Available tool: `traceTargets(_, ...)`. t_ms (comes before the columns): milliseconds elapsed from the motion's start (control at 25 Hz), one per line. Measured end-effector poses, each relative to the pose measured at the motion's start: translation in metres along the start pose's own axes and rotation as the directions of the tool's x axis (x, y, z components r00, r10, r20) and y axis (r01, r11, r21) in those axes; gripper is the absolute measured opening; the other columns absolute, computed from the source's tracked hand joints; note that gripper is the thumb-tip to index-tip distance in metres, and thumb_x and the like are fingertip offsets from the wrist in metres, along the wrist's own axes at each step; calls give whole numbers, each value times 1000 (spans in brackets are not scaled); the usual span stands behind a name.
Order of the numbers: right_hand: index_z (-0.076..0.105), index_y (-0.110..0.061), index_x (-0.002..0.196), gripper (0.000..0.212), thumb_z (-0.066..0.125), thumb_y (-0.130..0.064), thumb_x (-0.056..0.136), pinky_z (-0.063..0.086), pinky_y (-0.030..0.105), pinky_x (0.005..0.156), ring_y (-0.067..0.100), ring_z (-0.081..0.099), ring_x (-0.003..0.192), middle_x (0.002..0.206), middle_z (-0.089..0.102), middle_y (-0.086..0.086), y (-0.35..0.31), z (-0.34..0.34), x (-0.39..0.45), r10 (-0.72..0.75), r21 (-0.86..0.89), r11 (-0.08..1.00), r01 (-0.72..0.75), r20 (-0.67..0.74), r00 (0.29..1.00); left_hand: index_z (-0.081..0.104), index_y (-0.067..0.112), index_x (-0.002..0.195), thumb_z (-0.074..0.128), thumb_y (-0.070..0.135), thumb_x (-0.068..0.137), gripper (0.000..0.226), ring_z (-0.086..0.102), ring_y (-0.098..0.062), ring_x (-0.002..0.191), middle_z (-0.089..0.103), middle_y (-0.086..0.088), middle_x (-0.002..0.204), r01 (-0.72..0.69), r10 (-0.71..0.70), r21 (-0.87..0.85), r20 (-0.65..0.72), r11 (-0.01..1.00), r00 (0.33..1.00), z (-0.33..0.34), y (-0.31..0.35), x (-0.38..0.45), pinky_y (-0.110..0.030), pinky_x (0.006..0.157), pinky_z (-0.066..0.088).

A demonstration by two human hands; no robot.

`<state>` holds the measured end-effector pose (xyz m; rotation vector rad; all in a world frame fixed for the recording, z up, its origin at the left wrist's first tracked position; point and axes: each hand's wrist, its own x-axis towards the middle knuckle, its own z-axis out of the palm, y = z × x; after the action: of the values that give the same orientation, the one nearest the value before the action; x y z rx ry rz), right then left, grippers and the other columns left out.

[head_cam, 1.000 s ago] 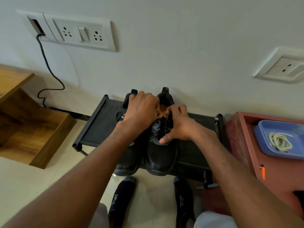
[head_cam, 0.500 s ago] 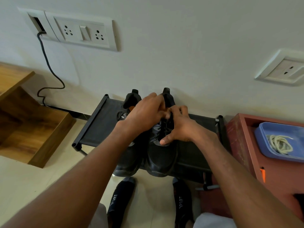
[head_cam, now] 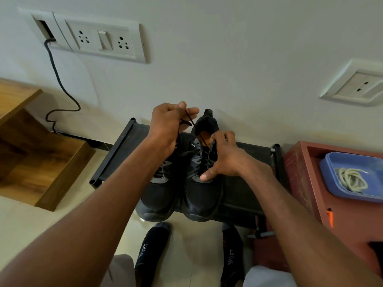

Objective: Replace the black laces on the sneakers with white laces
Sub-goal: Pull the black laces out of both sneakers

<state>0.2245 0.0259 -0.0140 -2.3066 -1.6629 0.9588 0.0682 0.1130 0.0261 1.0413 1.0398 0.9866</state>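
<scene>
Against a pale wall with switch plates, a low black shoe rack (head_cam: 116, 154) carries a pair of black sneakers, toes toward the camera. The right sneaker (head_cam: 202, 191) is being worked on: one end of its black lace (head_cam: 191, 123) is pinched in the closed left hand (head_cam: 165, 125) and drawn up and away from the top eyelets, while the right hand (head_cam: 222, 160) is clamped on the tongue and eyelet row, thumb pressed near the lower eyelets, to steady the shoe. Lower down, the lace is seen crossed through its eyelets, so the unlacing appears barely started. The left sneaker (head_cam: 159, 193) — partly hidden behind the left forearm — looks fully laced in black. The white laces (head_cam: 350, 180) lie coiled in a blue tray (head_cam: 331, 162) on a red stand well to the right, untouched. By this showing, nearly everything is left — both black laces to be pulled out, both white ones threaded.
</scene>
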Motion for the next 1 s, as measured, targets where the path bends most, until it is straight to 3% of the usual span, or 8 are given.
traceTargets(80,32,-36,119,95,102,-41,56,56,50,94,30,52,114,131,23,-6,-1,0,-1,-3,-1,1000,3,-1,1000,54,8,96,47,15,111,18,76,-24,80,67,-5,76,97,-89,-296,39,950,995,5,-1,-4,-42,81,64)
traceTargets(200,33,-35,119,94,102,-41,56,56,49,92,29,52,112,130,24,-7,-1,-1,-2,1,1,1000,-1,-16,1000,53,13,90,45,16,112,24,52,-13,52,50,0,66,110,-123,-309,-21,945,992,10,-5,-4,-36,67,58)
traceTargets(360,34,-34,118,91,103,-36,58,55,51,96,30,53,109,128,24,-6,-3,-5,-5,27,16,1000,-26,-2,1000,41,18,82,43,35,112,34,29,-9,45,45,3,64,23,-40,-135,-124,991,992,-4,2,10,-24,40,30)
traceTargets(440,36,-34,123,90,102,-33,61,54,49,98,28,51,110,131,23,-6,-3,-6,-7,1,28,1000,-2,11,1000,47,14,84,48,35,110,34,38,-11,44,56,-2,68,-26,47,232,-87,972,995,-14,3,11,-25,42,33)
traceTargets(560,46,-30,134,81,96,-34,71,51,41,104,23,47,116,135,25,-2,-5,-7,-5,-33,59,998,32,10,999,62,18,92,58,28,99,13,62,-16,66,67,0,80,-162,159,858,94,488,983,-22,-7,1,-32,60,50)
traceTargets(680,69,-27,120,38,83,-39,87,49,35,100,20,51,113,127,43,2,-10,-7,-1,-88,47,994,99,-190,978,67,17,99,59,16,88,13,62,-29,94,63,-6,103,-244,68,965,239,97,969,-19,-10,-4,-46,79,56)
traceTargets(840,81,-22,102,9,74,-22,95,57,34,82,17,68,89,99,74,-1,-19,-3,-3,-138,-26,990,136,-231,963,57,29,137,81,32,83,59,46,-29,134,49,-4,143,-409,13,910,409,69,913,-16,-6,1,-47,112,31)
traceTargets(1000,82,-30,101,12,74,-25,94,62,40,80,19,71,86,97,76,-6,-23,-1,-8,-108,-10,994,110,-277,955,42,36,145,90,60,63,98,52,-24,130,57,4,139,-503,-200,863,499,33,843,-12,-23,-7,-45,113,22)
